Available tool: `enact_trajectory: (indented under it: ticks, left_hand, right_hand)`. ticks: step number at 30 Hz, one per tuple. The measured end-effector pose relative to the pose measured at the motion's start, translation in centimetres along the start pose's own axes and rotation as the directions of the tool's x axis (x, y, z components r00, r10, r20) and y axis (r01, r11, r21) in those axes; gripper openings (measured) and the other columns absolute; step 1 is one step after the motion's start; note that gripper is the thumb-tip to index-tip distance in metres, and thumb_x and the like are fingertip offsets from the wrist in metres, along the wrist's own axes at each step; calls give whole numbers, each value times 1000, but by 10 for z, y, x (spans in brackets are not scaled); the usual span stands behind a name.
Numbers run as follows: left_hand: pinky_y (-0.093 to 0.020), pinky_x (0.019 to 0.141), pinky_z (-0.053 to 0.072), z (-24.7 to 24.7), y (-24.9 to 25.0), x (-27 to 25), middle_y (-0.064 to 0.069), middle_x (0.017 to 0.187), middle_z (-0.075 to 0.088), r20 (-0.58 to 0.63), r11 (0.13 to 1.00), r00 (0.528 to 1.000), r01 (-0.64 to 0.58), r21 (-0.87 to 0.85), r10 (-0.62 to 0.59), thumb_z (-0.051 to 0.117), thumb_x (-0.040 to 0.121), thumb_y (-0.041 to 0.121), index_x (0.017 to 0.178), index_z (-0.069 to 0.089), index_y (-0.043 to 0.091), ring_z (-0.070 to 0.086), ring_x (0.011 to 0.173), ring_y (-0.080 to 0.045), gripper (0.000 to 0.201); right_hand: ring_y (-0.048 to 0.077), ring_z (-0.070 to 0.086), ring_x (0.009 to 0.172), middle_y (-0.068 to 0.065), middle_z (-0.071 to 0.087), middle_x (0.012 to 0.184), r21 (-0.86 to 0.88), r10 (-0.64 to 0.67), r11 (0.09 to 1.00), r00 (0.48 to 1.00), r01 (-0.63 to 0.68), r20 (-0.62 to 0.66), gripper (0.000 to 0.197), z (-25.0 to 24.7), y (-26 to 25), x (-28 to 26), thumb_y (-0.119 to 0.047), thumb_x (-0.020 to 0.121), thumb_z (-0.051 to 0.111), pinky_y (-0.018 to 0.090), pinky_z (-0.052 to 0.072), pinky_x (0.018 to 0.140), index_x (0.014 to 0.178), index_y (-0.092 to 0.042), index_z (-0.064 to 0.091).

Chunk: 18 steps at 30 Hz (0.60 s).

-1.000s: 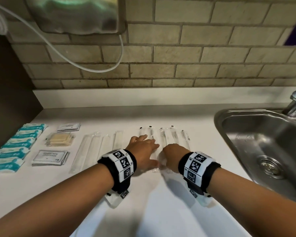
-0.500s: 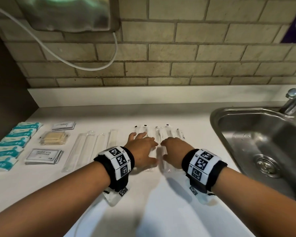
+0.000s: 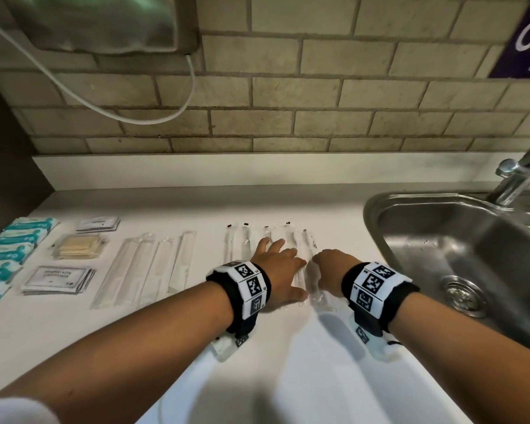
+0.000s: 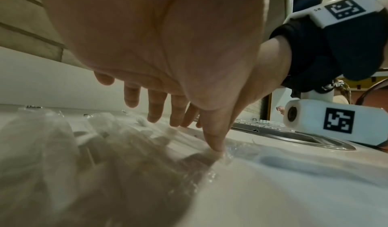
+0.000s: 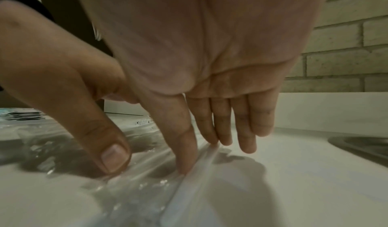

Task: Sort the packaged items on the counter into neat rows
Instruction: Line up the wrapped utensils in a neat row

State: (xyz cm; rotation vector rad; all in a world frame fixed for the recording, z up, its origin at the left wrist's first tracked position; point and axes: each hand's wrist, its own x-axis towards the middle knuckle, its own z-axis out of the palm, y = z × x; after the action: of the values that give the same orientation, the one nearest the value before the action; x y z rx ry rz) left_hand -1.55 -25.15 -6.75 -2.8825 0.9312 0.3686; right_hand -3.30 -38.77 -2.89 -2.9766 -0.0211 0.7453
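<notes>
On the white counter (image 3: pixel 288 377), left hand (image 3: pixel 280 270) and right hand (image 3: pixel 331 269) are pressing spread, flat fingers on long clear-wrapped toothbrush packets (image 3: pixel 291 240) — best nudged gently, ends levelled.

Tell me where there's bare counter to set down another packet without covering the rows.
Bare counter lies nearest the person, between the forearms and in front of the rows. A free strip runs along the backsplash behind the packets. A narrow gap separates the flat sleeves from the toothbrush packets. It is crowded from the teal packs to the sink.

purple wall sign (image 3: pixel 525 38) reading "cla", sachet (image 3: pixel 57 276) label "shampoo with conditioner"
</notes>
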Motion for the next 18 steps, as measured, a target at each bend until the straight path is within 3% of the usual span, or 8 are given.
enact_trajectory:
  ticks: [5,9,11,14,18]
  left_hand:
    - [-55,116,-2,0,1,0,-4,160,22,6,1000,1000,4,-16,-3,45,85,68,149,29,26,7,149,-30,78]
    - [-54,116,-7,-6,-2,-6,-1,161,17,-7,996,1000,14,-91,-15,46,85,68,151,26,27,3,150,-27,80]
    - [-52,116,-10,-12,-9,-12,0,161,19,-46,988,998,28,-151,-36,48,85,67,150,28,29,3,150,-25,78]
    - [-50,117,-7,-26,-32,-29,2,160,23,-79,971,992,73,-226,-93,50,86,64,148,32,31,7,149,-21,73]
    - [-45,118,0,-31,-85,-64,4,154,35,-122,953,971,170,-252,-206,50,92,53,144,39,32,19,145,-18,57]
  right_hand:
    - [23,60,86,5,62,91,-28,-18,999,1000,18,-6,18,1,1,10,-20,85,65,34,53,89,99,-8,69]
    - [20,58,80,5,66,95,-105,-52,993,996,44,-71,8,4,2,12,-13,89,54,27,49,75,83,-11,58]
    - [22,62,92,7,65,105,-97,-60,994,992,49,-113,11,0,0,8,-15,90,50,27,48,76,94,-11,59]
    - [25,51,124,7,51,136,-68,-98,994,983,89,-156,42,-11,-15,-2,-24,95,48,34,45,101,135,-12,48]
    - [25,44,132,7,45,145,-62,-252,968,948,245,-194,50,-18,-67,-15,-29,96,46,36,40,107,144,-15,40]
